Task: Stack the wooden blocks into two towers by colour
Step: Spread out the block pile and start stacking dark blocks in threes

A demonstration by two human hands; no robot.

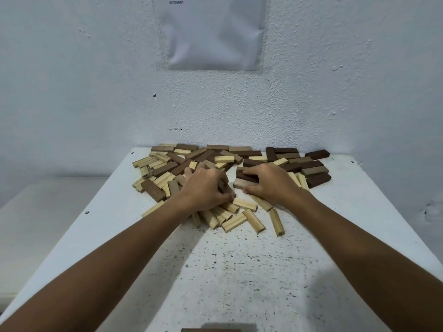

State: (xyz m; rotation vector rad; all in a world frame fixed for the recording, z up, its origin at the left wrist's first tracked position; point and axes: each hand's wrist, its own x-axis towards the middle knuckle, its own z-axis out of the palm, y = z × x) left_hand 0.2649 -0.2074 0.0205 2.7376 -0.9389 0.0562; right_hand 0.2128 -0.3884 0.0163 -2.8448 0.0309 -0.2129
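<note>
No towers are built yet; the wooden blocks (230, 164) lie scattered flat at frame centre on the white surface (239, 271), long axes pointing every way. The left hand (206, 188) is curled among light blocks, hold unclear. The right hand (271, 183) is clasped round dark blocks (247, 177), long axes left-right. All sorting remains.

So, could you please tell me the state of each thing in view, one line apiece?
light blocks: loose, scattered flat, unstacked.
dark blocks: loose, mostly along the far edge, no tower.
left hand: fingers curled into the pile, gripping blocks.
right hand: gripping a small dark-on-light stack.
table: white, speckled.
sheet: fixed to the wall.
</note>
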